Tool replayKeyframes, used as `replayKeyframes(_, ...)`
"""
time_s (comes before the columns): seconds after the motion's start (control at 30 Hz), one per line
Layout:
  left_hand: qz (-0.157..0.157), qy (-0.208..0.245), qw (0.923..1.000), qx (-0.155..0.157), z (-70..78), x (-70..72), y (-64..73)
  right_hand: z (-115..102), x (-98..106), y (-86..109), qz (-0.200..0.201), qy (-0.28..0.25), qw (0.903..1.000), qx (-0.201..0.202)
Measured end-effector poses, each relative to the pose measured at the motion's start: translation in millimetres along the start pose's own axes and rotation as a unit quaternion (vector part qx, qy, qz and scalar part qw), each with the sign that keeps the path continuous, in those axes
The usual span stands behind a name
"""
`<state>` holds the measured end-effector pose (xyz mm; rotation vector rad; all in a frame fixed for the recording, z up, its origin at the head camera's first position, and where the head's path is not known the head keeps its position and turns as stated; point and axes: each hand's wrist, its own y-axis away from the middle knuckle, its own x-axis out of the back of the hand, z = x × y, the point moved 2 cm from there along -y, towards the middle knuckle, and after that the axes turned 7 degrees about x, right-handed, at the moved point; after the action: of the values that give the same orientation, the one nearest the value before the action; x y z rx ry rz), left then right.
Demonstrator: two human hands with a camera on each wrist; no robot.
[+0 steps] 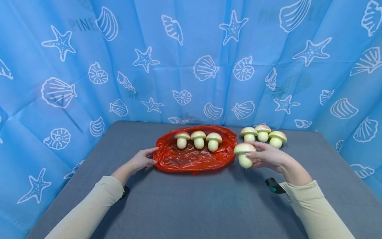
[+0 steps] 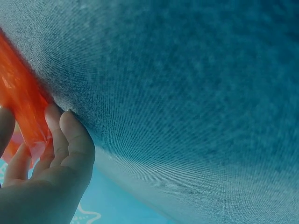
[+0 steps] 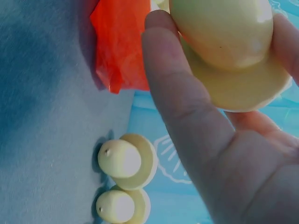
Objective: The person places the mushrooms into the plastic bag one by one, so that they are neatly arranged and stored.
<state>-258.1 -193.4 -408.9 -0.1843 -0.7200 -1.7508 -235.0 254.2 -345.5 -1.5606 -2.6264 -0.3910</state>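
Observation:
My left hand [image 1: 140,161] holds the left edge of a red plastic bag [image 1: 191,166], which stands with its mouth wide. In the left wrist view, red plastic [image 2: 25,100] lies between bent fingers. Three pale mushrooms lie in the bag, a left one [image 1: 181,140], a middle one [image 1: 198,139] and a right one [image 1: 214,142]. Just off the bag's right side, my right hand [image 1: 267,157] grips another mushroom [image 1: 245,161], cap upward and stem down. The right wrist view shows this mushroom [image 3: 229,35] between thumb and fingers.
Three more mushrooms stand together behind my right hand: a left one [image 1: 248,132], a middle one [image 1: 263,132] and a right one [image 1: 277,138]. Grey cloth [image 1: 191,205] covers the table. A blue shell-patterned curtain [image 1: 191,49] hangs along the back and sides.

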Motion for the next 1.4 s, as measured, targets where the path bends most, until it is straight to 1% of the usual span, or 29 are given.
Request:
replayKeyframes(0.27, 0.003, 0.001, 1.0000, 0.003, -0.6, 0.2, 1.0, -7, -11, -7.3, -0.006, -0.024, 0.9996, 0.013)
replayKeyframes(0.57, 0.004, 0.001, 0.9999, 0.010, -0.3, -0.3, 1.1, -11, -20, -16.7, -0.004, -0.043, 0.9989, 0.017)
replayKeyframes(0.87, 0.003, 0.001, 0.9999, 0.009, 0.0, -0.4, 1.5, -11, -26, -27.9, -0.001, -0.073, 0.9973, 0.014)
replayKeyframes(1.1, -0.002, 0.003, 1.0000, 0.002, 0.3, 0.1, 1.2, -17, -34, -34.9, 0.000, -0.092, 0.9957, 0.013)
replayKeyframes(1.2, -0.002, 0.004, 1.0000, 0.000, 1.0, 0.2, 1.3, -19, -36, -37.5, 0.004, -0.098, 0.9951, 0.006)
replayKeyframes(1.4, 0.001, 0.000, 1.0000, 0.000, 2.3, 0.3, 1.8, -22, -42, -45.0, 0.010, -0.097, 0.9952, -0.001)
